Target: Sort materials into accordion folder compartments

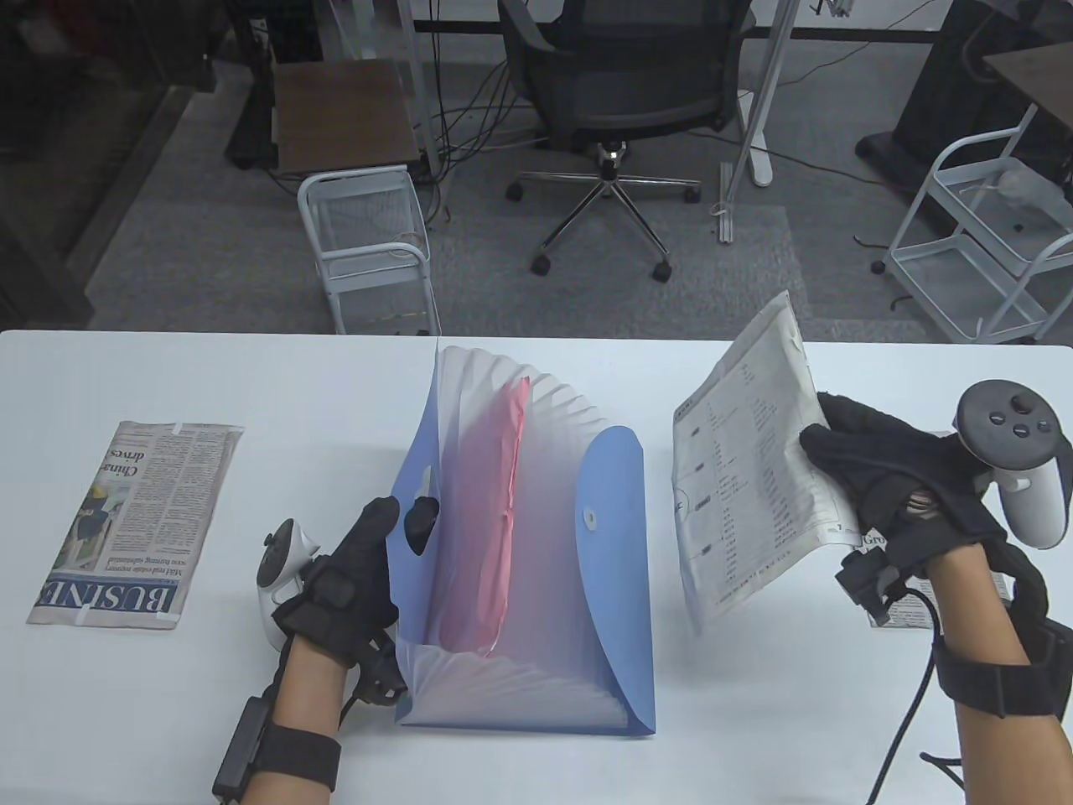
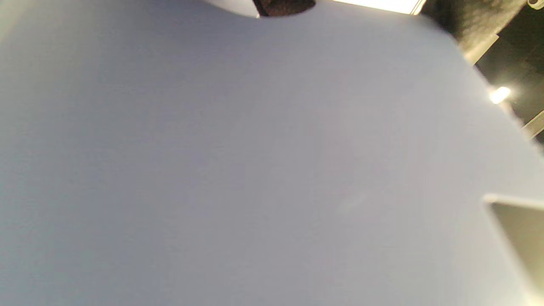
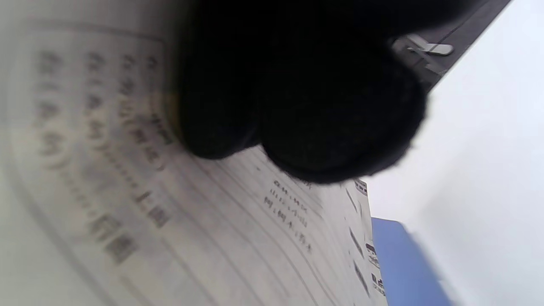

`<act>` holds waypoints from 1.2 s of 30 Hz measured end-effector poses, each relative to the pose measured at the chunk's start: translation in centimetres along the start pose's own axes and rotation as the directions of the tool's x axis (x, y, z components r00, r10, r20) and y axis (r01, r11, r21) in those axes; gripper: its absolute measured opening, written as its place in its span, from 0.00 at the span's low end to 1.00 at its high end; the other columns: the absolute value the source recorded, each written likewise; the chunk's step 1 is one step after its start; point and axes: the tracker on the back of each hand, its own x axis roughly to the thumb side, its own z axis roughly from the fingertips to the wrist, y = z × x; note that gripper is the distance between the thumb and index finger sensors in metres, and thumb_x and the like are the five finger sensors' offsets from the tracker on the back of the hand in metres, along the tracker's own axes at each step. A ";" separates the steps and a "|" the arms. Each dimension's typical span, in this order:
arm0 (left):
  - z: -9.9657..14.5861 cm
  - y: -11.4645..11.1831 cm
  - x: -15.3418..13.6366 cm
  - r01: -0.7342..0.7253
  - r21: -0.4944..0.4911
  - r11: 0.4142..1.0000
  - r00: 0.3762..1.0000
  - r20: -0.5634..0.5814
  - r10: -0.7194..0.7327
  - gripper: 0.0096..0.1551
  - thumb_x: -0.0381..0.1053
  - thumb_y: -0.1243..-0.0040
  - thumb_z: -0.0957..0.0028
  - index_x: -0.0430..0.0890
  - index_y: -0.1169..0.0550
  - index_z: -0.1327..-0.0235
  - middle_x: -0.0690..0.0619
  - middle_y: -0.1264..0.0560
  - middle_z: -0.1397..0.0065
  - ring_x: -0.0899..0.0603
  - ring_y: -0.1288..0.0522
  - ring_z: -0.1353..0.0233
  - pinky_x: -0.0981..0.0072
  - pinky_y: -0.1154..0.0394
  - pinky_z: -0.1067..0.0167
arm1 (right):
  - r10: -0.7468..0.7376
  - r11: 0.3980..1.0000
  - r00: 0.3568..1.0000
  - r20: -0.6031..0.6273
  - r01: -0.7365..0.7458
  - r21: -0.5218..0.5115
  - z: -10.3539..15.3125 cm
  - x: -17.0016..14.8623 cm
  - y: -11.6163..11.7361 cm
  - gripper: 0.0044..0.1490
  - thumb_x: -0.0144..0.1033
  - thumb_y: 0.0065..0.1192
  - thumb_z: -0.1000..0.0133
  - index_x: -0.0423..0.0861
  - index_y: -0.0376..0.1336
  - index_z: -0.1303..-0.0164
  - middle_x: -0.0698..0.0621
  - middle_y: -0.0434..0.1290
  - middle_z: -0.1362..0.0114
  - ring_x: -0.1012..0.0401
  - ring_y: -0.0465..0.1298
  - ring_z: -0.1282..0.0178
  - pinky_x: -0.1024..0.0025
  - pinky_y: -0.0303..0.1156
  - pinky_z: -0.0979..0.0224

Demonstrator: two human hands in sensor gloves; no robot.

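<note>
While left hand [image 1: 356, 558] grips the folder [image 1: 536, 537] wall open, filing is midway;
right hand [image 1: 880, 478] pinches a newspaper sheet [image 1: 746, 470] at 3 o'clock; next, I judge, slot it in.

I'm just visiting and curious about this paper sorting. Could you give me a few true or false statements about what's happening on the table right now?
1. The right hand holds a folded newspaper up off the table. True.
2. The accordion folder is closed flat. False: it is fanned open, and the left hand grips its blue front cover.
3. A pink sheet already stands in one of the folder's pockets. True.
4. The business newspaper at the table's left is being lifted by the left hand. False: it lies flat on the table, apart from both hands.
5. The lifted newspaper is already inside the folder. False: it is in the air to the folder's right.
</note>
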 end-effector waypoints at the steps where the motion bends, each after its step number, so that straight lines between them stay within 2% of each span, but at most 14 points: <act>1: 0.0 0.0 0.0 -0.003 -0.001 1.000 1.000 0.001 0.003 0.48 0.76 0.52 0.32 0.36 0.38 0.25 0.24 0.69 0.15 0.18 0.70 0.22 0.26 0.60 0.36 | -0.023 1.000 0.999 0.033 0.022 0.016 0.3 0.9 0.2 0.35 0.41 0.66 0.38 0.36 0.59 0.26 0.55 0.86 0.62 0.54 0.87 0.76 0.71 0.81 0.77; 8: 0.1 0.0 0.1 -0.016 -0.004 1.000 1.000 0.005 0.016 0.48 0.76 0.52 0.32 0.35 0.38 0.25 0.24 0.69 0.15 0.18 0.70 0.22 0.26 0.60 0.36 | -0.112 0.986 0.982 0.153 0.091 0.140 1.8 5.4 2.1 0.35 0.41 0.66 0.37 0.35 0.59 0.26 0.55 0.86 0.62 0.53 0.87 0.75 0.71 0.81 0.77; 14: 0.1 0.1 0.1 -0.017 -0.006 1.000 1.000 0.006 0.017 0.48 0.76 0.52 0.31 0.35 0.38 0.25 0.24 0.69 0.15 0.18 0.71 0.22 0.26 0.60 0.36 | -0.079 0.981 0.980 0.181 0.044 0.192 2.1 7.0 3.9 0.35 0.41 0.65 0.37 0.35 0.59 0.26 0.55 0.86 0.62 0.54 0.87 0.75 0.71 0.81 0.77; 23: 0.1 0.2 0.1 -0.014 -0.008 1.000 1.000 0.005 0.014 0.48 0.76 0.52 0.31 0.35 0.38 0.25 0.24 0.71 0.15 0.18 0.71 0.22 0.26 0.60 0.36 | -0.101 0.973 0.977 0.186 0.059 0.221 1.5 7.2 4.7 0.35 0.41 0.65 0.37 0.35 0.59 0.26 0.55 0.86 0.62 0.54 0.87 0.75 0.71 0.81 0.76; 36: 0.0 0.3 0.1 -0.009 -0.011 1.000 1.000 0.002 0.009 0.48 0.76 0.52 0.31 0.35 0.38 0.25 0.24 0.71 0.15 0.18 0.71 0.22 0.26 0.60 0.36 | -0.091 0.972 0.993 0.078 0.072 0.223 -0.4 5.5 6.9 0.35 0.41 0.64 0.36 0.35 0.59 0.25 0.54 0.86 0.61 0.53 0.87 0.75 0.71 0.81 0.76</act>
